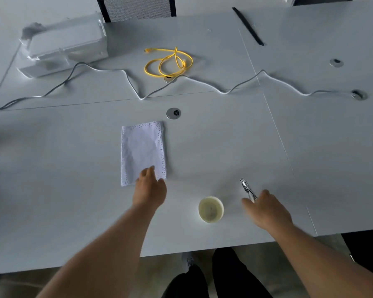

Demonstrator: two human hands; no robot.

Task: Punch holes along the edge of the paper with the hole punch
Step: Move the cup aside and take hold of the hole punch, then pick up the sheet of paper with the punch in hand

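Observation:
A crumpled white sheet of paper lies flat on the white table, with rows of small holes along its top, left and right edges. My left hand rests on the paper's near edge, fingers spread over its lower right corner. To the right, a shiny metal hole punch lies on the table with its head pointing away from me. My right hand covers the punch's handles, fingers partly curled over them; whether it grips them is unclear.
A small pale yellow round cup stands between my hands. Farther back lie a coiled yellow cable, a long grey cable, a white boxy device and a black strip. Round cable grommets dot the table.

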